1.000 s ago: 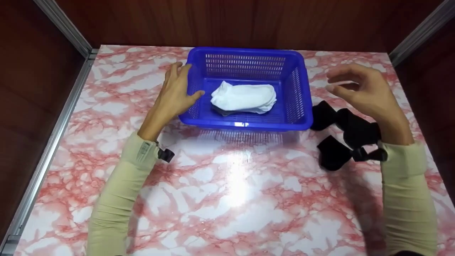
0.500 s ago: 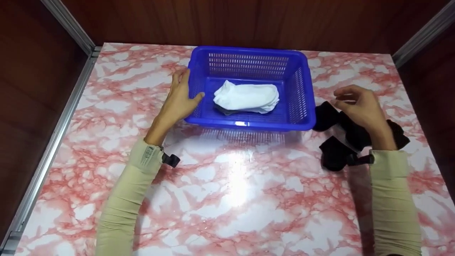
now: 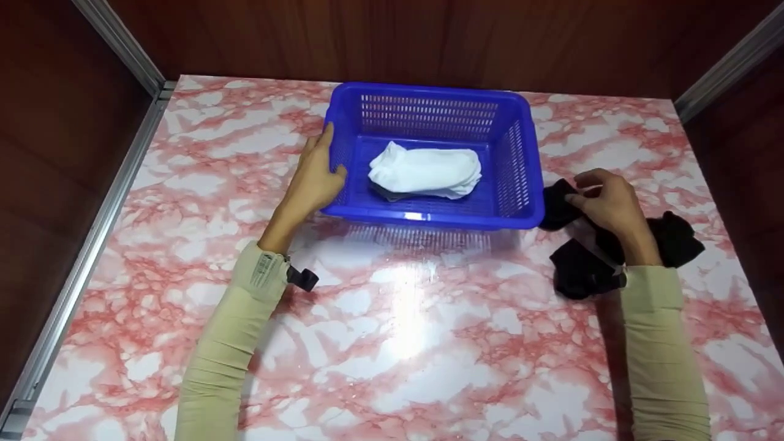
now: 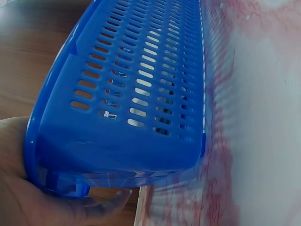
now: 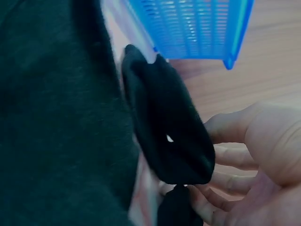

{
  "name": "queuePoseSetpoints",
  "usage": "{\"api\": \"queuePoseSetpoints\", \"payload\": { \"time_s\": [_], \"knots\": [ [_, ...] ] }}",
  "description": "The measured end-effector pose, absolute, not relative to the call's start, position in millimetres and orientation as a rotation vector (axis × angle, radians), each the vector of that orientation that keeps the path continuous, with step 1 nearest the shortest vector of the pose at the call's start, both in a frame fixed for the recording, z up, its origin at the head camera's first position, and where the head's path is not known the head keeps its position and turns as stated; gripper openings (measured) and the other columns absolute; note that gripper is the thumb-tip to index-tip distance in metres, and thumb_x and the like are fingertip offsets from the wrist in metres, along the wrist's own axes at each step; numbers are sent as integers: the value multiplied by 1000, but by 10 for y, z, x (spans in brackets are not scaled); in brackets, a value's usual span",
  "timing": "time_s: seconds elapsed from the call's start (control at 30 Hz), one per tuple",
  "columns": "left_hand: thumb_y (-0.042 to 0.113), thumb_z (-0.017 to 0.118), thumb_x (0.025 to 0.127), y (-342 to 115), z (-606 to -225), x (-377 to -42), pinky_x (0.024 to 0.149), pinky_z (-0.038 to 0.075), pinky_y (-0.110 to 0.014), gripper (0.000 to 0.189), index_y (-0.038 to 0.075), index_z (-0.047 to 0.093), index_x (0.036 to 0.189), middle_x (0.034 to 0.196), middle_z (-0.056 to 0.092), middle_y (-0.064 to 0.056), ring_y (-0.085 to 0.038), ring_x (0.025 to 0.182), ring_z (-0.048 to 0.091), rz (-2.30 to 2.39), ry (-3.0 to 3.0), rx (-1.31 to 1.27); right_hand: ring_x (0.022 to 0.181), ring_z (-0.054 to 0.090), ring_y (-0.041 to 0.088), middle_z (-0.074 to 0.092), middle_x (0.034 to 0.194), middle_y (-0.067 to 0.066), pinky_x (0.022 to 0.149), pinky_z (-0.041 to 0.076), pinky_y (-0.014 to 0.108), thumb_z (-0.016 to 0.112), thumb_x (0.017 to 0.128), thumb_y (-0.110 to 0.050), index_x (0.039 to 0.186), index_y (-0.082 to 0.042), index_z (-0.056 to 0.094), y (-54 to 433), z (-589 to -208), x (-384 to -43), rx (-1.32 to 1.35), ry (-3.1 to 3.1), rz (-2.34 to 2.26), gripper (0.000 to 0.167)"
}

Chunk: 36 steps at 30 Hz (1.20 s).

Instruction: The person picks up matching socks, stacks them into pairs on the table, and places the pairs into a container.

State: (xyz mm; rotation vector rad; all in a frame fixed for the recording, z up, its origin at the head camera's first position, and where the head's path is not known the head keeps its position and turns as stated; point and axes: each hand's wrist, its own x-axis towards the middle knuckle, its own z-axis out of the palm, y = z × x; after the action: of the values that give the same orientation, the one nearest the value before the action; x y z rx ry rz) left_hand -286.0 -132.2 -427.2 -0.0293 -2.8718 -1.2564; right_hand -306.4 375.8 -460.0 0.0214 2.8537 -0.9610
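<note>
My left hand [image 3: 313, 184] grips the left rim of a blue plastic basket [image 3: 429, 219], thumb over the inner side. In the left wrist view its fingers [image 4: 101, 212] curl beneath the basket's rim. Folded white socks [image 3: 429, 168] lie stacked on the basket floor, with a dark grey layer below. At the right, my right hand [image 3: 612, 205] is lowered over a black sock [image 3: 558, 205] near the basket's corner. Its thumb and index finger stand apart at that sock's edge. In the right wrist view the black sock [image 5: 176, 122] hides some fingertips.
More black socks lie near the right forearm: one in front [image 3: 579, 269] and another [image 3: 677, 239] to the right. The table [image 3: 429, 380] has a red-and-white marbled top. Dark wooden panels [image 3: 392, 43] enclose its back and sides.
My right hand has come down and leftward to the black sock by the basket. My left hand's thumb and fingers have closed in on the basket rim. The socks look unmoved.
</note>
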Motion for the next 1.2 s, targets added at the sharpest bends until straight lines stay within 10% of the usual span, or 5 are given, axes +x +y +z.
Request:
{"api": "queuePoseSetpoints", "payload": {
  "time_s": [0.2, 0.47, 0.8, 1.2],
  "knots": [
    [-3, 51, 92, -1308, -4275, -2865, 130, 30, -42, 82, 4, 18, 167, 165, 35, -24, -30, 153, 36, -1310, -2853, -9, 117, 66, 37, 66, 133, 28, 92, 45, 30, 68, 100, -23, 141, -2, 60, 3757, -4655, -3029, -17, 2869, -965, 46],
    [-5, 48, 92, -1318, -4294, -2865, 129, 32, -42, 80, 1, 18, 166, 162, 38, -27, -33, 149, 41, -1322, -2815, -6, 76, 55, -17, 73, 120, 22, 74, 41, 7, 73, 98, -20, 130, -7, 70, 3744, -4626, -2989, -44, 2968, -1023, 35],
    [-6, 47, 91, -1306, -4302, -2865, 127, 35, -43, 78, 0, 21, 165, 160, 40, -29, -35, 147, 44, -1302, -2791, -4, 73, 58, -16, 74, 114, 16, 64, 49, 7, 75, 97, -17, 124, -9, 73, 3749, -4581, -2942, -64, 3017, -1113, 29],
    [-3, 49, 93, -1310, -4288, -2842, 127, 35, -45, 79, 4, 20, 166, 161, 40, -27, -35, 148, 43, -1286, -2824, 31, 87, 60, -15, 66, 95, -30, 76, 46, 5, 75, 97, -21, 120, -11, 77, 3678, -4241, -2761, -40, 3088, -1251, 25]
  ]
}}
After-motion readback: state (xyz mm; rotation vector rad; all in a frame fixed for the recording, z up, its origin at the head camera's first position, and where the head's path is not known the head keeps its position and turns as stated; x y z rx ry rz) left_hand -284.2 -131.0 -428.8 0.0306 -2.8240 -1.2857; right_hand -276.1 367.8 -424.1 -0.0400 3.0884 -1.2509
